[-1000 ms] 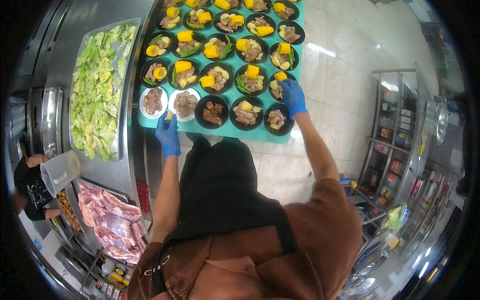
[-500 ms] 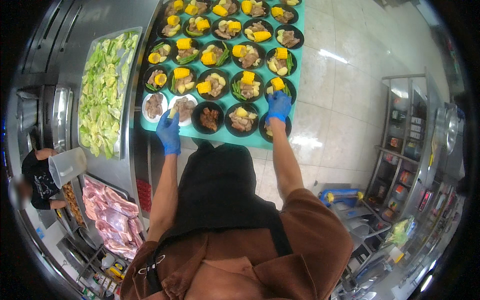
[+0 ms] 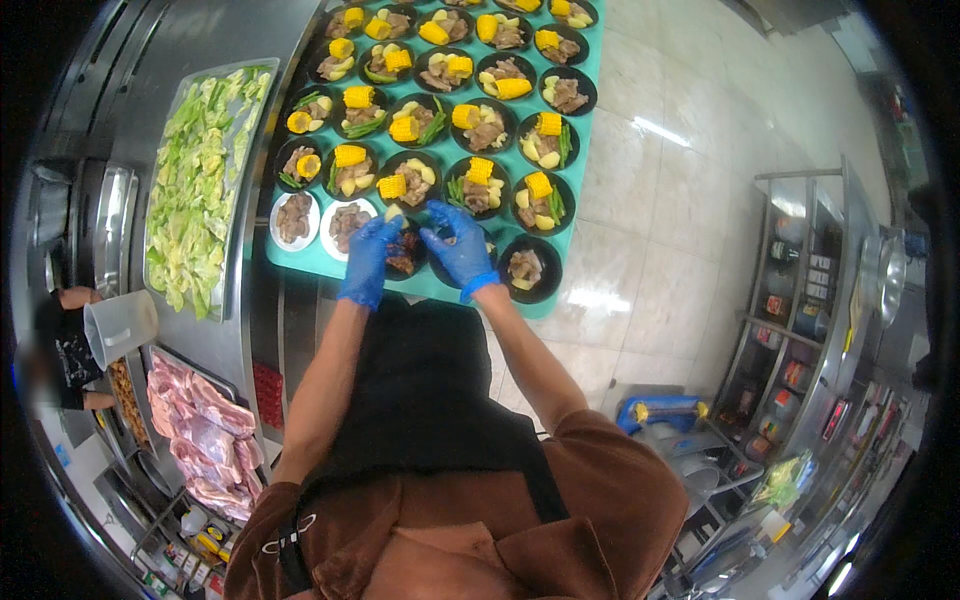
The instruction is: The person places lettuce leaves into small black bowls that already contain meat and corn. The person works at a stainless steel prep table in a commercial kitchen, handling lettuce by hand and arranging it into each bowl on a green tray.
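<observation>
Both my hands wear blue gloves and are over the near edge of the turquoise table (image 3: 310, 262). My left hand (image 3: 368, 258) pinches a pale yellow potato piece (image 3: 396, 214) above a black bowl of dark browned meat (image 3: 401, 257). Close beside it, my right hand (image 3: 460, 252) has its fingers apart with nothing seen in them. It covers most of another black bowl. A white bowl of meat (image 3: 347, 226) stands left of my left hand, with a second white bowl (image 3: 294, 221) farther left. At the near right corner is a black bowl with meat (image 3: 525, 269).
Several rows of black bowls hold meat, potato, corn (image 3: 350, 155) and green beans (image 3: 566, 145). On the steel counter at left are a tray of cut green vegetables (image 3: 200, 190) and raw meat (image 3: 205, 430). Another person (image 3: 75, 345) is beside a white container (image 3: 122, 327). Shelving (image 3: 790, 300) stands right.
My left hand has moved right from the white bowl with the potato piece. My right hand has left a bowl at the right side and come left toward my left hand.
</observation>
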A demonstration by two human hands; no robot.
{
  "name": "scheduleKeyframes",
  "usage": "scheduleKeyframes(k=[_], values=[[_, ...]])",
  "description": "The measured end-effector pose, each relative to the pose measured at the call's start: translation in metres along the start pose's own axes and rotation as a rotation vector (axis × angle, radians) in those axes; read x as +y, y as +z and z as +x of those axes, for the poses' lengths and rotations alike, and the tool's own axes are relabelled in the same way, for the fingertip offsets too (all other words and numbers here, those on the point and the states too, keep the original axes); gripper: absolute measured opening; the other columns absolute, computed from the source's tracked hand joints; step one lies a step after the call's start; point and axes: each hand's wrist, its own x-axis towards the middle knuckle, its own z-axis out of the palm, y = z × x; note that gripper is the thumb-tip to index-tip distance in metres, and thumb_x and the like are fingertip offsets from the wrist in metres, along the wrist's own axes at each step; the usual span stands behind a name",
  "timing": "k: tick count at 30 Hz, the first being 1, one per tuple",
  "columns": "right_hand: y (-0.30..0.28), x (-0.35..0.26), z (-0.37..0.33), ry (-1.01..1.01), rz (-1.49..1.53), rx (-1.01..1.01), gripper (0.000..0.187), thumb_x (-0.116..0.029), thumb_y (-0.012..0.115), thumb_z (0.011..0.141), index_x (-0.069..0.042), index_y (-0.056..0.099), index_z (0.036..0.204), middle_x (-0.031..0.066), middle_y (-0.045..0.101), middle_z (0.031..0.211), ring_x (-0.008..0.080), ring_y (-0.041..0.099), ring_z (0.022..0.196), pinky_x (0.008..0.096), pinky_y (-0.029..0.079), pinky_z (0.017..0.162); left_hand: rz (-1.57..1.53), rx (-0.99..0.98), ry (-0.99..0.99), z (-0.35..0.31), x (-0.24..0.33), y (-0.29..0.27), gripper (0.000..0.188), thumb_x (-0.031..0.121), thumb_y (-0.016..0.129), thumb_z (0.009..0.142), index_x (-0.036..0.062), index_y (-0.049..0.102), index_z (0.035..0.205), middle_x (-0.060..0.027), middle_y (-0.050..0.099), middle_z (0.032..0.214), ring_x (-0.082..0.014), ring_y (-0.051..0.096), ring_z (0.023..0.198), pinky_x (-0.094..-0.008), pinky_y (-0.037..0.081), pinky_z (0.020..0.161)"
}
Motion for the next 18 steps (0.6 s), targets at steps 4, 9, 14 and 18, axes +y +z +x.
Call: scheduleKeyframes(k=[4, 9, 14, 18], values=[[0.018, -0.005, -0.003, 0.032, 0.153, -0.041, 0.039, -0.008, 0.070, 0.082, -0.005, 0.061, 0.120, 0.0167, 0.064, 0.108, 0.0265, 0.066, 0.093, 0.0348, 0.053, 0.080, -0.035, -0.094, 0.024, 0.002, -0.012, 0.008, 0.027, 0.024, 0.066, 0.091, 0.0047, 0.066, 0.111, -0.0015, 0.068, 0.088, -0.0085, 0.063, 0.074, -0.0222, 0.050, 0.066], [0.027, 0.007, 0.001, -0.024, 0.042, -0.099, 0.037, -0.001, 0.071, 0.080, -0.003, 0.063, 0.117, 0.0105, 0.065, 0.102, 0.0175, 0.065, 0.090, 0.0291, 0.052, 0.079, 0.037, -0.045, -0.010, -0.002, -0.008, 0.002, 0.028, 0.024, 0.065, 0.092, 0.0044, 0.066, 0.112, -0.0033, 0.069, 0.088, -0.0109, 0.064, 0.073, -0.0240, 0.052, 0.065], [0.036, 0.015, 0.001, -0.080, 0.017, -0.107, 0.040, -0.008, 0.070, 0.079, -0.006, 0.061, 0.118, 0.0162, 0.064, 0.105, 0.0294, 0.066, 0.090, 0.0356, 0.052, 0.078, -0.039, -0.038, -0.039, 0.000, -0.020, -0.007, 0.024, 0.024, 0.065, 0.091, 0.0040, 0.069, 0.103, -0.0025, 0.068, 0.081, -0.0080, 0.059, 0.060, -0.0209, 0.046, 0.054], [0.037, 0.013, 0.003, -0.078, 0.028, -0.139, 0.042, -0.007, 0.069, 0.078, -0.007, 0.060, 0.119, 0.0151, 0.063, 0.104, 0.0291, 0.065, 0.086, 0.0362, 0.052, 0.076, 0.046, -0.078, -0.064, 0.006, -0.025, -0.014, 0.024, 0.028, 0.062, 0.093, 0.0068, 0.068, 0.101, -0.0037, 0.070, 0.086, -0.0130, 0.066, 0.072, -0.0258, 0.052, 0.065]])
